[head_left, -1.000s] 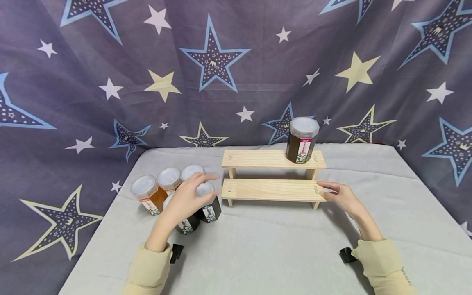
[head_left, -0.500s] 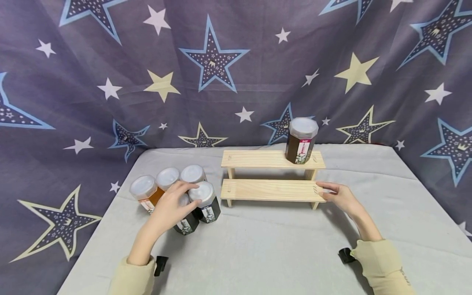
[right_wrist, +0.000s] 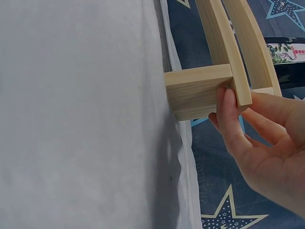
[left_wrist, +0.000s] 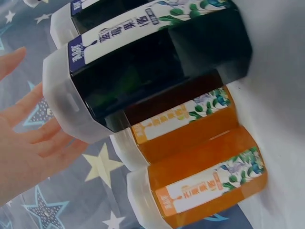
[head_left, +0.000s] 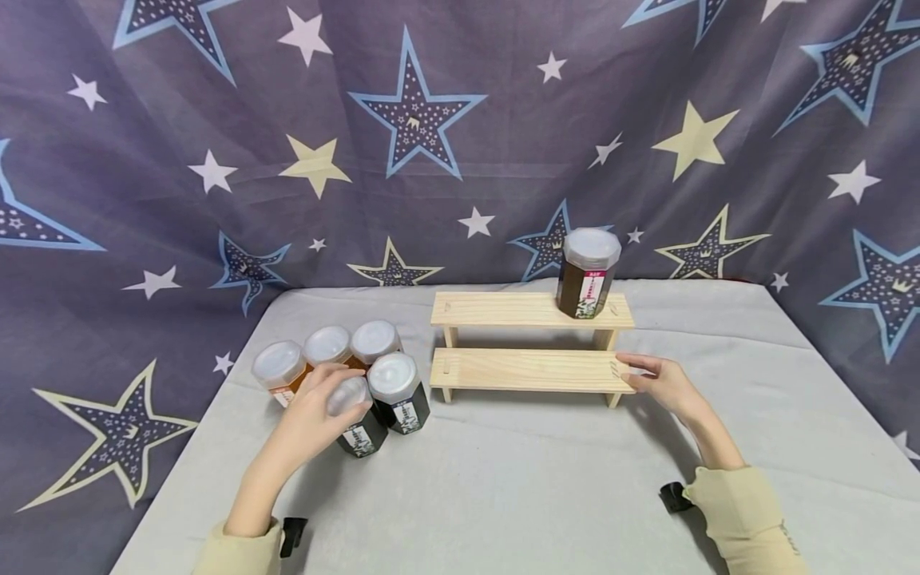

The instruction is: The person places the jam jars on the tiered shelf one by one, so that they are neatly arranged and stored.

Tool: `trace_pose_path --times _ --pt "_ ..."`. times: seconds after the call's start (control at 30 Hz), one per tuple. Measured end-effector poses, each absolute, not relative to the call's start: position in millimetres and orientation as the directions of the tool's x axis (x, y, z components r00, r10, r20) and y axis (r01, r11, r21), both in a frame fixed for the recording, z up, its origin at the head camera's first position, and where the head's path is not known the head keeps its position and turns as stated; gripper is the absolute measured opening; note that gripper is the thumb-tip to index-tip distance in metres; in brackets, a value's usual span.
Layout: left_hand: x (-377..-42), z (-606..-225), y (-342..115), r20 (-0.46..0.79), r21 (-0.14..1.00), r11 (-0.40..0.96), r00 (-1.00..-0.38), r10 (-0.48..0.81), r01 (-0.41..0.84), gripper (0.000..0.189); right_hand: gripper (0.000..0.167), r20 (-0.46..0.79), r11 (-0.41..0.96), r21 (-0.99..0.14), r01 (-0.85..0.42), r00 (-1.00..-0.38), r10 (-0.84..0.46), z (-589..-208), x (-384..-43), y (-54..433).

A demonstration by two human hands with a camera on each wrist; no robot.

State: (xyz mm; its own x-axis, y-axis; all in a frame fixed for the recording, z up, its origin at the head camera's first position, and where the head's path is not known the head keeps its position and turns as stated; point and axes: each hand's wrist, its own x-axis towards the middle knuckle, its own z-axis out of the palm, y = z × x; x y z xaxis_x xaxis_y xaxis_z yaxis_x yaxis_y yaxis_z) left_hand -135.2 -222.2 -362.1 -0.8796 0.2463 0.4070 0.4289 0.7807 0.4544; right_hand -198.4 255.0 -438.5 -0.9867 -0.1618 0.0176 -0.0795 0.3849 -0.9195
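Note:
My left hand [head_left: 305,423] is spread around the white lid of a dark hexagonal jar [head_left: 363,438] at the front of a group of jars. In the left wrist view, the thumb stands apart from this near dark jar's lid [left_wrist: 66,95], and the other fingers lie behind it. Beside it stands a second dark jar [head_left: 406,409]. At the right end of a two-step wooden shelf [head_left: 532,370], my right hand [head_left: 670,389] pinches the lower board between thumb and fingers. The right wrist view shows this grip on the board's end [right_wrist: 243,93].
An amber jar [head_left: 280,366] and further lidded jars, one with a white lid [head_left: 376,339], stand behind the left hand. One dark jar with a red-topped label [head_left: 589,275] sits on the upper step's right. Grey cloth [head_left: 503,495] covers the table; a star-patterned curtain [head_left: 460,192] hangs behind.
My left hand has moved left and toward me, from over the right dark jar to the lid of the front dark jar. The right hand stays at the shelf end.

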Motion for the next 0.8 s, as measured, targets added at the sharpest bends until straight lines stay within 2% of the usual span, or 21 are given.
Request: trace_pose_path --times 0.23,0.8 --pt "-131 -368 -228 0.417 0.434 0.796 -0.877 0.238 0.422 0.042 0.041 0.017 0.373 -0.924 -0.081 -0.985 -0.171 -441 -199 255" --pt "-125 -379 -236 0.307 0.469 0.816 -0.929 0.206 0.336 0.052 0.042 0.010 0.371 -0.926 -0.073 -0.985 -0.170 -440 -199 255"
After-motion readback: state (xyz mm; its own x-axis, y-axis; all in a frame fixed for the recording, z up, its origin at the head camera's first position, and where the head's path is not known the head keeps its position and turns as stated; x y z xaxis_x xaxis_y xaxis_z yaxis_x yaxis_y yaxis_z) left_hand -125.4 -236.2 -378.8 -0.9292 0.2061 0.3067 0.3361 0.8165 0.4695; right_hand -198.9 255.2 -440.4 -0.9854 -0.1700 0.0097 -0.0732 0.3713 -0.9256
